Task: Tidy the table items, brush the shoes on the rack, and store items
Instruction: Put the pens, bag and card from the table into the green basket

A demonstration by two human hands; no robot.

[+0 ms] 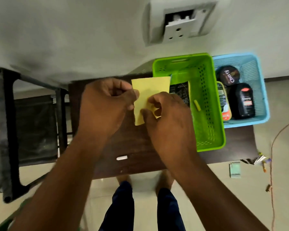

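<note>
While both hands pinch yellow cloth [148, 90], bottle [243, 100] reads "Cherry"

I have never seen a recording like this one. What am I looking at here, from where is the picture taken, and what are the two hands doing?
There is no machine here. A person wears a camera on the head, so this one picture looks down at their own arms, legs and feet.

The left hand and the right hand both pinch a yellow cloth above a dark wooden table.

On the table stands a green basket with a dark packet and a small yellow piece inside. Beside it, a blue basket holds a round black tin and a black bottle. A small white object lies near the table's front edge. A black rack stands at the left.
</note>
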